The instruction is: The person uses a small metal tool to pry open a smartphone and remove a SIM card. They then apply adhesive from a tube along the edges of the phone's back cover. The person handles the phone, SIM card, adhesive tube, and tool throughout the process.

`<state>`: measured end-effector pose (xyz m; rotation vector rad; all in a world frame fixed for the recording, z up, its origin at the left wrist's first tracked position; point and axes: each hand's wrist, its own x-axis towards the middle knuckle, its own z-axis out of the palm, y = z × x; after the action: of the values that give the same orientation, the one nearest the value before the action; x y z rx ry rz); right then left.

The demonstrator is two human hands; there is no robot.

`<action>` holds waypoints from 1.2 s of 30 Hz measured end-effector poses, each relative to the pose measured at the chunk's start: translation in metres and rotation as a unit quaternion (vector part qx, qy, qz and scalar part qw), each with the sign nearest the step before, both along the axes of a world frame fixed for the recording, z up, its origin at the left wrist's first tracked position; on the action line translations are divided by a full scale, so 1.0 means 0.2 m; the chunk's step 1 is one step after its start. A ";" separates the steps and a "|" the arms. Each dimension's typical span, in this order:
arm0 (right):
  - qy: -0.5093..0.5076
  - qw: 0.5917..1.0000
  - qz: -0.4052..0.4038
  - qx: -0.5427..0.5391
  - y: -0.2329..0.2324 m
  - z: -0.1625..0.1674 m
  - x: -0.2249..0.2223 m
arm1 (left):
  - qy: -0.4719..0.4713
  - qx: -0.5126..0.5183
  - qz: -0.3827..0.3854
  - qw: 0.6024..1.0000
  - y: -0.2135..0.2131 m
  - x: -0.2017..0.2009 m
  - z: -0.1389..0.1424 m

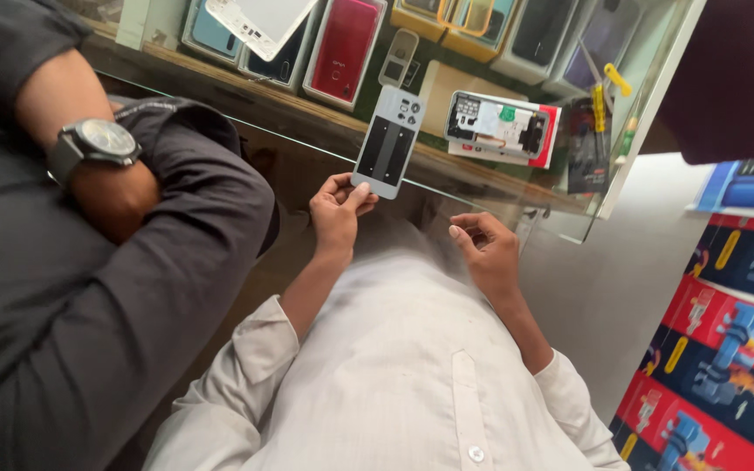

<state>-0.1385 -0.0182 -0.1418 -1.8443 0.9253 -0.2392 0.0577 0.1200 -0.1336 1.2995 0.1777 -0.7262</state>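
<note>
1. Grey phone back panel (387,139) held upright at its bottom edge by the left hand (338,209), thumb and fingers pinching it, tilted up as if for inspection, above the glass worktop (325,131)
2. Right hand (486,249) at 4 o'clock of the panel, fingers curled loosely, grasping nothing
3. Opened phone (499,125) at 2 o'clock, red phone (345,48) at 11 o'clock
4. Another person's folded arm with wristwatch (98,144) crowds 9 o'clock
</note>
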 end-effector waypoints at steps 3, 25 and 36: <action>-0.033 0.993 -0.021 0.108 0.05 -0.01 0.00 | -0.009 -0.021 -0.003 1.000 0.04 -0.05 0.02; -0.242 0.857 -0.454 -0.005 0.97 0.42 -0.83 | 0.040 -0.240 -0.552 0.798 0.30 -0.86 0.22; -0.263 0.705 -0.656 -0.066 1.97 0.58 -1.27 | 0.067 -0.143 -0.796 0.584 0.69 -1.36 0.49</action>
<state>-0.3921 0.3750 -0.0263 -0.7667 1.6438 -1.6354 -0.2152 0.2571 -0.0365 0.7720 -1.1504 -2.2583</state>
